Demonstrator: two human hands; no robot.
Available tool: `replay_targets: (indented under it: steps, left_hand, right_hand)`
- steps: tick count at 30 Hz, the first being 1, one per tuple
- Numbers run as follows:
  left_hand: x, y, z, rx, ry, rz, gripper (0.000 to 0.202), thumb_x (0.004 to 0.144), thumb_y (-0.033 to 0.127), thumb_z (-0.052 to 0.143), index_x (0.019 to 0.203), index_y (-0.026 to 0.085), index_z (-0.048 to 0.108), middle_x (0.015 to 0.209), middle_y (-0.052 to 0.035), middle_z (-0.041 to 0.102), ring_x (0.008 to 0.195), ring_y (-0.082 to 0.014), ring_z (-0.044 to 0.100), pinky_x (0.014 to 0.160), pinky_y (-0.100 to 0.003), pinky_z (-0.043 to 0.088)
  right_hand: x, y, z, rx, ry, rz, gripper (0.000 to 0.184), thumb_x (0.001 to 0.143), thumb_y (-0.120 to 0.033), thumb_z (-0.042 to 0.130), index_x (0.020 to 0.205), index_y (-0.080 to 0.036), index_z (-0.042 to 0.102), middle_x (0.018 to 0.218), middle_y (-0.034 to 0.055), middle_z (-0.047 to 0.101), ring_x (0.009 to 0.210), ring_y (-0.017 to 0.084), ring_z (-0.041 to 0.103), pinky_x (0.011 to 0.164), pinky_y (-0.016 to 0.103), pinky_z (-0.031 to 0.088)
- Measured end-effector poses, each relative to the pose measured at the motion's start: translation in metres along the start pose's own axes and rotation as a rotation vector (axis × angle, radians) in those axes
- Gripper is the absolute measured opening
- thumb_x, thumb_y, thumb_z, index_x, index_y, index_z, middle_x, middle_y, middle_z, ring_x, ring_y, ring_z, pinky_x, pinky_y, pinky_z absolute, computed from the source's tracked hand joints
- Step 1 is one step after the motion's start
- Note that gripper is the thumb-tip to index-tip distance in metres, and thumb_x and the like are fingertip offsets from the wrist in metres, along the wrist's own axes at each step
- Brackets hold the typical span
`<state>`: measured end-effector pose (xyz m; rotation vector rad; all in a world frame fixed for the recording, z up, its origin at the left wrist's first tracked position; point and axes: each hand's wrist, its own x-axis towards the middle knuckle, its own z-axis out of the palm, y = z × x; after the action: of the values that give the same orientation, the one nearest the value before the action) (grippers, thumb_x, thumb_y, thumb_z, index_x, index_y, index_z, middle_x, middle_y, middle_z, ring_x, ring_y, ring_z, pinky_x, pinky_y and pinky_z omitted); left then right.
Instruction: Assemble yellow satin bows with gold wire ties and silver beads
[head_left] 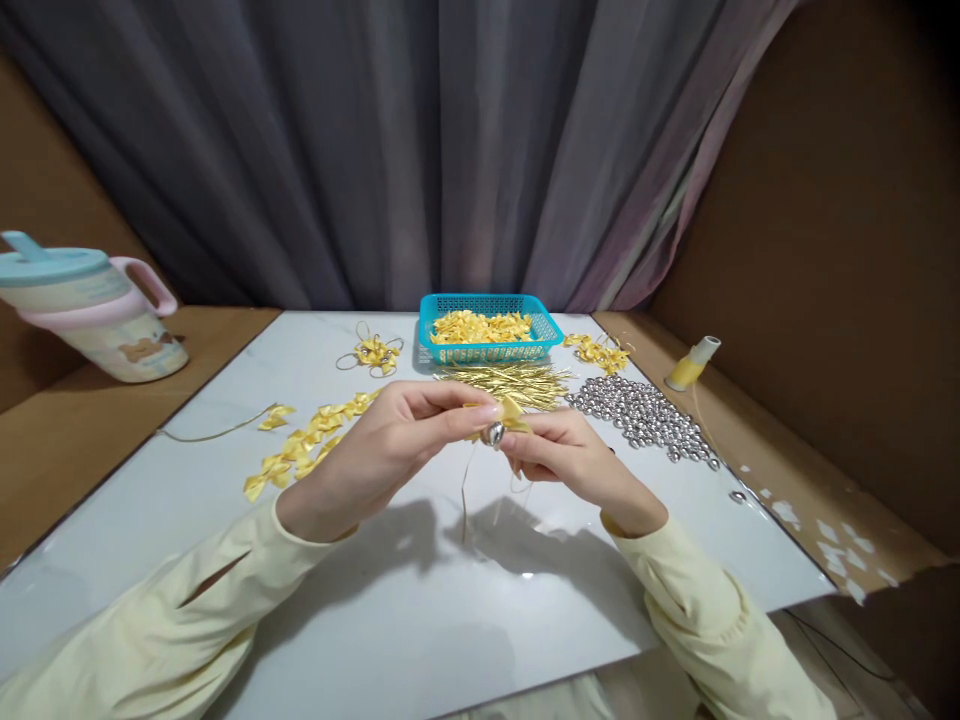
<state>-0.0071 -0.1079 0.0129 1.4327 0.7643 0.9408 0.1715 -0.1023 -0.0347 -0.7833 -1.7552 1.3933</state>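
Note:
Both hands meet above the middle of the white table (420, 600). My left hand (390, 445) pinches a small yellow ribbon bow (513, 413) from the left. My right hand (566, 455) pinches it from the right, with a small silver bell (494, 434) hanging between the fingertips. A thin gold cord (466, 495) dangles from the bow down towards the table. Both arms wear pale yellow sleeves.
A turquoise basket (551, 330) of yellow bows stands at the back. In front of it lie gold cords (517, 383), with silver bells (645, 415) to the right. Loose yellow bows (307, 445) trail left. Finished pieces (375, 353), a thread spool (694, 363) and a lidded cup (97, 310) flank them.

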Motion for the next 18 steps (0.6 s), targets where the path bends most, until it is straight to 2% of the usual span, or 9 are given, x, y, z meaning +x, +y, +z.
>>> replay_targets:
  steps: [6, 9, 14, 16, 18]
  left_hand:
    - [0.006, -0.005, -0.004, 0.118, 0.057, -0.027, 0.012, 0.076, 0.03, 0.064, 0.077, 0.02, 0.07, 0.075, -0.0009, 0.062, 0.073, -0.0132, 0.051, 0.069, -0.026, 0.038]
    - [0.01, -0.009, -0.006, 0.055, 0.059, -0.03, 0.013, 0.073, 0.03, 0.066, 0.078, 0.019, 0.068, 0.072, 0.0, 0.058, 0.066, -0.0115, 0.047, 0.065, -0.025, 0.037]
    - [0.014, -0.013, -0.013, -0.085, -0.007, -0.057, 0.012, 0.075, 0.027, 0.064, 0.08, 0.017, 0.067, 0.073, -0.0016, 0.055, 0.066, -0.0119, 0.045, 0.063, -0.025, 0.037]
    - [0.015, -0.013, -0.019, -0.116, -0.01, -0.045, 0.011, 0.077, 0.025, 0.063, 0.083, 0.017, 0.066, 0.074, -0.0018, 0.054, 0.067, -0.0117, 0.045, 0.063, -0.024, 0.036]
    - [0.017, -0.012, -0.026, -0.128, -0.008, -0.02, 0.011, 0.079, 0.024, 0.061, 0.085, 0.017, 0.065, 0.076, -0.0019, 0.054, 0.068, -0.0114, 0.045, 0.064, -0.023, 0.036]
  right_hand:
    - [0.004, 0.003, -0.007, -0.189, -0.041, -0.054, 0.035, 0.085, -0.04, 0.049, 0.062, -0.014, 0.054, 0.05, -0.0058, 0.04, 0.044, 0.005, 0.033, 0.042, 0.019, 0.027]
    - [0.002, -0.002, -0.015, -0.237, -0.142, -0.024, 0.027, 0.081, -0.039, 0.055, 0.068, -0.015, 0.056, 0.052, -0.0063, 0.042, 0.045, 0.005, 0.032, 0.042, 0.019, 0.026]
    - [-0.005, -0.004, -0.03, -0.29, -0.275, 0.019, 0.022, 0.077, -0.036, 0.061, 0.076, -0.015, 0.057, 0.047, -0.0094, 0.037, 0.042, 0.005, 0.03, 0.041, 0.019, 0.025]
    - [-0.006, -0.002, -0.035, -0.268, -0.28, 0.054, 0.022, 0.077, -0.036, 0.061, 0.085, -0.016, 0.057, 0.046, -0.0097, 0.038, 0.041, 0.005, 0.032, 0.042, 0.019, 0.027]
    - [-0.006, 0.002, -0.039, -0.224, -0.21, 0.068, 0.023, 0.077, -0.037, 0.062, 0.089, -0.017, 0.058, 0.049, -0.0088, 0.04, 0.043, 0.005, 0.035, 0.043, 0.019, 0.028]
